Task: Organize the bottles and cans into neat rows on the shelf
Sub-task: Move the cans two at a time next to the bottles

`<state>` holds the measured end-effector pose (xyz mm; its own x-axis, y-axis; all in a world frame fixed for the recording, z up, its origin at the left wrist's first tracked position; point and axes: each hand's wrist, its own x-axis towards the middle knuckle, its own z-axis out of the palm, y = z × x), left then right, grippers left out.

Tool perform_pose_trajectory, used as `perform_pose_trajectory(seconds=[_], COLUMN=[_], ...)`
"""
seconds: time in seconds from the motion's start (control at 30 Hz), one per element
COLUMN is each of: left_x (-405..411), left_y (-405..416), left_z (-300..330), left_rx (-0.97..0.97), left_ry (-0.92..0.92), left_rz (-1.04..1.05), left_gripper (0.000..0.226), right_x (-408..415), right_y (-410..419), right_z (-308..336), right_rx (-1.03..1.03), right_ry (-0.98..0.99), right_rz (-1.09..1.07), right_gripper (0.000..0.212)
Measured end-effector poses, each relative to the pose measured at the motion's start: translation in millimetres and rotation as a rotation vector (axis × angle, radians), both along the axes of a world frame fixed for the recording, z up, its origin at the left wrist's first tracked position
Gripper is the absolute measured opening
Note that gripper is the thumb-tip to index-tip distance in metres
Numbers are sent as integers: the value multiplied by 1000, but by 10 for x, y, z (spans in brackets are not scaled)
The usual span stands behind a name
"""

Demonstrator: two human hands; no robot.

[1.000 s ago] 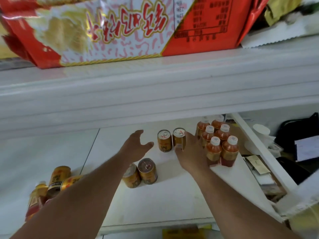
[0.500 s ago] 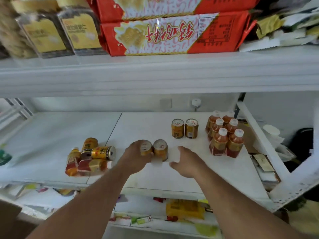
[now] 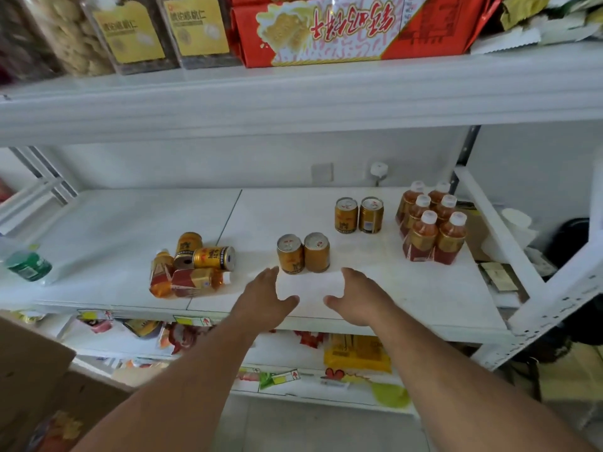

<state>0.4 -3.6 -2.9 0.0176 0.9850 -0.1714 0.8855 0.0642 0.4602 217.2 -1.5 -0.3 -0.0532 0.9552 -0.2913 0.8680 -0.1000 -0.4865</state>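
Now both hands, left (image 3: 261,301) and right (image 3: 362,300), hover spread and empty at lower centre, just short of two upright cans (image 3: 303,253) on the shelf (image 3: 408,298). A careless grip could likely knock these cans over. The pile (image 3: 191,265) at centre left lies jumbled, its cans and bottles mostly on their sides, long axes roughly flat; lifting one might send others rolling. Two more cans (image 3: 359,215) and six bottles (image 3: 430,223) stand upright at right.
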Motion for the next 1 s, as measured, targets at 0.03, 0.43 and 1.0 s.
perform_pose_trajectory(seconds=[0.03,0.43,1.0], left_x=[-45,-812,-663], left_y=[-8,-132,563], left_z=[-9,-49,-138], left_rx=[4,30,16], left_ry=[-7,-160,-302], left_rz=[-5,-102,-126], left_gripper=[90,91,101], right_x=[-32,-770,-828], right_y=[-21,-333,291], right_z=[3,-15,-52], right_rx=[0,-21,64], right_ry=[2,14,192], right_rz=[-13,-162,-341], right_gripper=[89,98,88])
